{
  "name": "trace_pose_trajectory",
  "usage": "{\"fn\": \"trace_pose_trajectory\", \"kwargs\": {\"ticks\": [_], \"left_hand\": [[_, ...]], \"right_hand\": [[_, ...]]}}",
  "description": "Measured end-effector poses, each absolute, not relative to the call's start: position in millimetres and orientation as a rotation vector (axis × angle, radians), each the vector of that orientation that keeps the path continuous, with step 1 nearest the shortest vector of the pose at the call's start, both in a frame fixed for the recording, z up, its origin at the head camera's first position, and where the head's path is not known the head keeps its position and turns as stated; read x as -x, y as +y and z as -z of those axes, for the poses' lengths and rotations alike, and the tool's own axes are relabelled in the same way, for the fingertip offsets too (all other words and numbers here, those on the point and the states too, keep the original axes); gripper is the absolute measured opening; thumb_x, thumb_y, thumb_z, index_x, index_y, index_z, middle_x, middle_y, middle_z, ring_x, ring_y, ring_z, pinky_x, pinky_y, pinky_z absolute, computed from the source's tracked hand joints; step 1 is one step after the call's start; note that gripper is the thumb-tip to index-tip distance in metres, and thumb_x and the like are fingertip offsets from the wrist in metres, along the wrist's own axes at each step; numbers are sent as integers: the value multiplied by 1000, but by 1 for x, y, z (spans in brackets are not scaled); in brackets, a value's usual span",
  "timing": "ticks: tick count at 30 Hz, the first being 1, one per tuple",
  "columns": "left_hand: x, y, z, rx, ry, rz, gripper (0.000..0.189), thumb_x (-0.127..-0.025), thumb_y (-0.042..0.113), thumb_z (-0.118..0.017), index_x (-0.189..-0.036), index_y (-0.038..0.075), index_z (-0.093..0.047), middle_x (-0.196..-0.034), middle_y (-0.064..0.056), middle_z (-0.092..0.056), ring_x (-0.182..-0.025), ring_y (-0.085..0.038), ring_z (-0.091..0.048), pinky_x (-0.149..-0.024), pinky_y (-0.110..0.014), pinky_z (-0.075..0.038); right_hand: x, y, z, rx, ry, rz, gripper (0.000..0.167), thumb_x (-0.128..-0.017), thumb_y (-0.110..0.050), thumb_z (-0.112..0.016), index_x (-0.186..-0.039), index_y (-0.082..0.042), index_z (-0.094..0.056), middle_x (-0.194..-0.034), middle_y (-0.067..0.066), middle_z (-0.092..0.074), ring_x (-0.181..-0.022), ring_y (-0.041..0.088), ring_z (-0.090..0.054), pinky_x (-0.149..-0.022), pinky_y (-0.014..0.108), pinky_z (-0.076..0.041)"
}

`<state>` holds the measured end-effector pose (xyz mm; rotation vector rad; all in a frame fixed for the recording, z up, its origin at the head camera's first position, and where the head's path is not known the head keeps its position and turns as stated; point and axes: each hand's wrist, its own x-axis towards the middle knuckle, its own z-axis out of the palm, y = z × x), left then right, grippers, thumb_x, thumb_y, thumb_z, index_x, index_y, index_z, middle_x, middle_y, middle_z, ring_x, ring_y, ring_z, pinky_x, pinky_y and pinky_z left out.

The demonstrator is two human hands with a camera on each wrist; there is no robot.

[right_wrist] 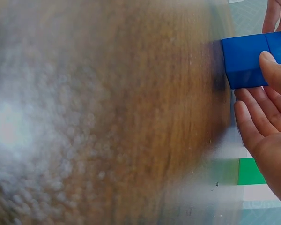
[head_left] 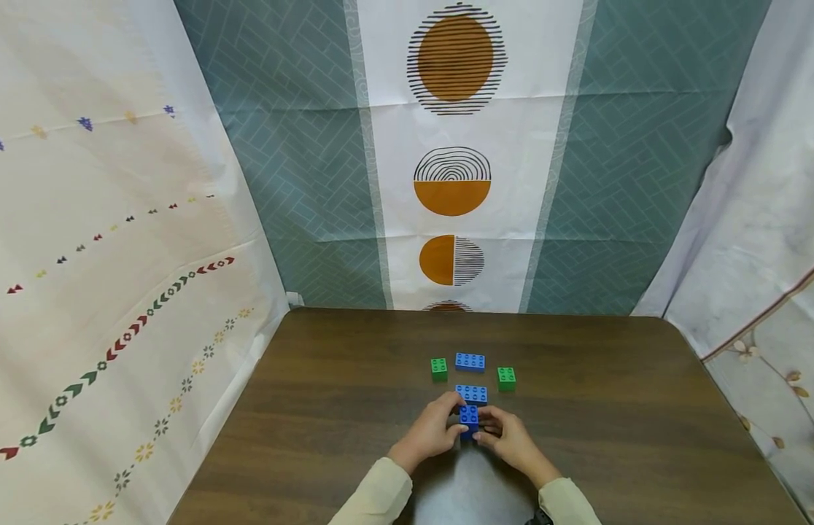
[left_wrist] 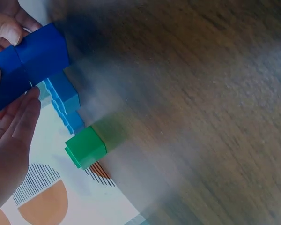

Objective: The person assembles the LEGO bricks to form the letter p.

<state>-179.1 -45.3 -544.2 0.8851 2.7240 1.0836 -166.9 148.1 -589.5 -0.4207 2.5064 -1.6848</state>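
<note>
Two dark blue toy building bricks [head_left: 469,418], stacked one on the other, stand upright near the front of the table between both hands. My left hand [head_left: 432,429] grips the stack from its left side, thumb toward me and fingers at the far side. From the right, my right hand [head_left: 510,439] holds it the same way, its thumb [right_wrist: 274,71] pressed on the near face. A seam between the two bricks shows in the left wrist view. Right behind the stack lies a lighter blue eight-stud brick [head_left: 471,394].
Farther back on the brown wooden table [head_left: 354,379] lies another light blue brick [head_left: 470,362]. A green four-stud brick [head_left: 439,370] is to its left and a second green brick [head_left: 506,378] to its right. Patterned cloth [head_left: 302,182] hangs behind the table.
</note>
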Motion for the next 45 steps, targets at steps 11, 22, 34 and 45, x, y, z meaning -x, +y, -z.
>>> {"fn": "trace_pose_trajectory", "kwargs": {"ticks": [11, 22, 34, 45], "left_hand": [[178, -44, 546, -847, 2755, -1097, 28, -88, 10, -70, -111, 11, -54, -111, -4, -59, -105, -22, -62, -89, -31, -53], [174, -37, 539, -826, 2874, -921, 31, -88, 12, -71, -113, 10, -53, -109, -4, -59, -94, -14, -60, -86, -29, -54], [169, -39, 552, -783, 2842, -1079, 31, -91, 10, -67, -117, 9, -50, -113, -5, -57, -102, -18, -60, -88, -32, -53], [172, -41, 564, -683, 2589, -1539, 30, -88, 2, -68, -116, 3, -56, -114, -12, -61, -108, -28, -61, -92, -35, -52]], "right_hand": [[167, 147, 590, 412, 2538, 1679, 37, -82, -1, -74, -116, 3, -60, -110, 17, -66, -100, 32, -64, -87, 39, -54], [168, 148, 589, 399, 2547, 1671, 36, -82, 1, -73, -115, 3, -61, -111, 19, -65, -101, 33, -64, -86, 39, -54], [166, 147, 590, 423, 2552, 1664, 34, -82, 0, -73, -114, 4, -61, -110, 19, -65, -99, 33, -65, -85, 39, -55], [165, 146, 588, 424, 2561, 1670, 33, -82, 0, -74, -113, 4, -61, -110, 20, -66, -100, 35, -65, -86, 42, -54]]}}
